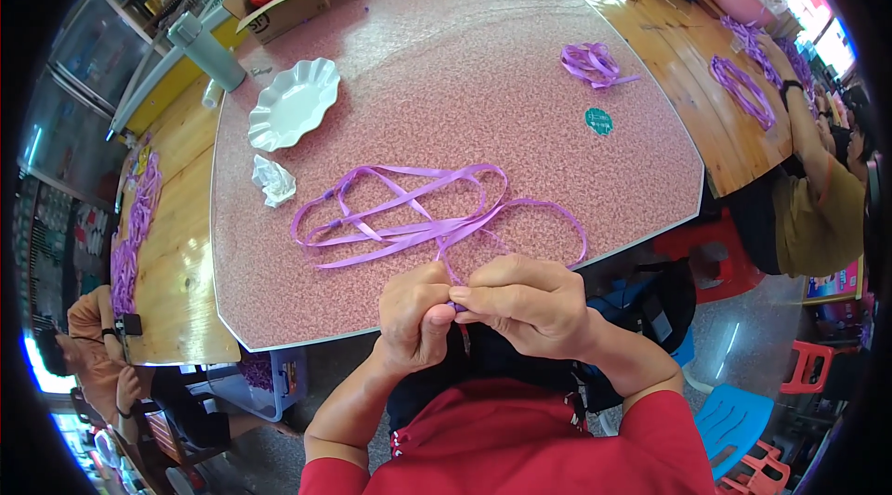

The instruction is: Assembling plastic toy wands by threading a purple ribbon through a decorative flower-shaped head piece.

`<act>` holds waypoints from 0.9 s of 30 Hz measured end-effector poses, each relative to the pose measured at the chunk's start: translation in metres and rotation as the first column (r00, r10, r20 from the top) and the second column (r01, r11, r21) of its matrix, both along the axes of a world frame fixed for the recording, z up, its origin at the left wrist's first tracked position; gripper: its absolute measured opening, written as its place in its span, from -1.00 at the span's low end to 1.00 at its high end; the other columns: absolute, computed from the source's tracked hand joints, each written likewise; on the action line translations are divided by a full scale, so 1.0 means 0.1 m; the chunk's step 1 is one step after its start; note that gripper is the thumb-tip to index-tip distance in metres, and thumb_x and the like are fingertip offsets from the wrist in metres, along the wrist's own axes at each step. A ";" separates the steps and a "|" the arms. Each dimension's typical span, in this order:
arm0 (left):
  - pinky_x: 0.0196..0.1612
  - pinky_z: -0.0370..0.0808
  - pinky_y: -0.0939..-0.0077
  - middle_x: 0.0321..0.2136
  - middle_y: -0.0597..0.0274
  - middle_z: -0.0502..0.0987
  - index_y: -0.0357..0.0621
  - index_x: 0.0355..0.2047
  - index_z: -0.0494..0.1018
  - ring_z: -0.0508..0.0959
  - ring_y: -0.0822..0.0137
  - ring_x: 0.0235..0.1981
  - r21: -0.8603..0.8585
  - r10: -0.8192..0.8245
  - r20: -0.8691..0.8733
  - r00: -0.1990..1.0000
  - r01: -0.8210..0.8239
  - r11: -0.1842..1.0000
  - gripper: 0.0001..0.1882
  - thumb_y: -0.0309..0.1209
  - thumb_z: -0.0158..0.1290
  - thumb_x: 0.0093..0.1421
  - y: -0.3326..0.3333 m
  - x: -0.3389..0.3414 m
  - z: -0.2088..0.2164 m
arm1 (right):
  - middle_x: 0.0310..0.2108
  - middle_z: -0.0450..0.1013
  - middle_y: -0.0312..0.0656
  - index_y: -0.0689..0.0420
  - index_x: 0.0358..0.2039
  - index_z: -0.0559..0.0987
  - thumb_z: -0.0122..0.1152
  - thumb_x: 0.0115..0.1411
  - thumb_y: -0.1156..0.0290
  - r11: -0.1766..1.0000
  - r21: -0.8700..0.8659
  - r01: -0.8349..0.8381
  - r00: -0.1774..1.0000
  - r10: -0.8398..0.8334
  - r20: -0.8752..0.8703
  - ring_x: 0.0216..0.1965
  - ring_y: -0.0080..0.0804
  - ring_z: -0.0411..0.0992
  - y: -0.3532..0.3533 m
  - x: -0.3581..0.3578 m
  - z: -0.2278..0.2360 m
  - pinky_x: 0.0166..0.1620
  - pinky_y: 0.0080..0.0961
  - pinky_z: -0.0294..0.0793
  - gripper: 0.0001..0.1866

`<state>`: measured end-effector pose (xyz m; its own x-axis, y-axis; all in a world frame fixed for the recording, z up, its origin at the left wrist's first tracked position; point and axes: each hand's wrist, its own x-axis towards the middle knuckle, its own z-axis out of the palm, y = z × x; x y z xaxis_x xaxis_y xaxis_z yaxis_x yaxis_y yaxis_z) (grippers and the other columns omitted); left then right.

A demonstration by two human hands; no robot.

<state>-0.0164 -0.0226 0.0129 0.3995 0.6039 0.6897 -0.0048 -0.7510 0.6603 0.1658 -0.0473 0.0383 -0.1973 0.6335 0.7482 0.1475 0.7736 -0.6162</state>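
Close in front of my body, at the table's near edge, my two hands meet. My left hand [415, 314] is closed, its thumb pressed against the curled fingers. My right hand [530, 305] pinches beside it, thumb and forefinger together. Between the fingertips shows a small bit of purple ribbon, mostly hidden by the fingers. From there a long purple ribbon [400, 235] runs up onto the table and lies in loose overlapping loops, with darker purple spots along its left side. One loop curves out to the right above my right hand.
On the pink speckled table [418, 96] are a white scalloped plate [295, 105], crumpled tissue [274, 181], a green-grey bottle [206, 51], a cardboard box [283, 5] and another ribbon bundle [595, 65]. People sit at both sides with more purple ribbon. A red stool [711, 258] stands at right.
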 end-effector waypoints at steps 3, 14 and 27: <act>-0.58 0.27 0.36 -0.59 0.13 0.39 -0.24 -0.33 0.40 0.40 0.21 -0.64 0.000 0.023 0.021 1.000 -0.023 1.000 -0.68 -0.24 -0.12 0.47 0.00 0.05 0.05 | -0.34 0.56 -0.14 0.23 -0.17 0.67 0.46 0.03 0.62 0.998 0.066 0.004 0.999 -0.006 0.041 -0.44 -0.39 0.56 0.04 0.02 0.00 -0.42 -0.52 0.56 -0.70; -0.54 0.33 0.35 -0.57 0.15 0.44 -0.24 -0.35 0.44 0.46 0.17 -0.60 -0.194 -0.013 -0.006 1.000 0.012 0.981 -0.70 -0.28 -0.08 0.45 -0.02 0.02 0.14 | -0.34 0.56 -0.13 0.28 -0.25 0.65 0.39 -0.01 0.68 0.990 0.142 0.000 0.991 -0.019 0.136 -0.45 -0.34 0.57 0.12 0.13 0.05 -0.47 -0.51 0.57 -0.74; -0.52 0.33 0.40 -0.55 0.15 0.42 -0.28 -0.32 0.44 0.43 0.23 -0.60 -0.282 -0.043 -0.047 0.998 0.028 0.959 -0.65 -0.24 -0.11 0.48 0.05 0.02 0.10 | -0.26 0.55 -0.13 0.28 -0.14 0.64 0.42 0.04 0.63 1.000 0.024 0.006 0.999 -0.007 0.037 -0.35 -0.31 0.58 0.12 0.10 -0.05 -0.36 -0.45 0.59 -0.68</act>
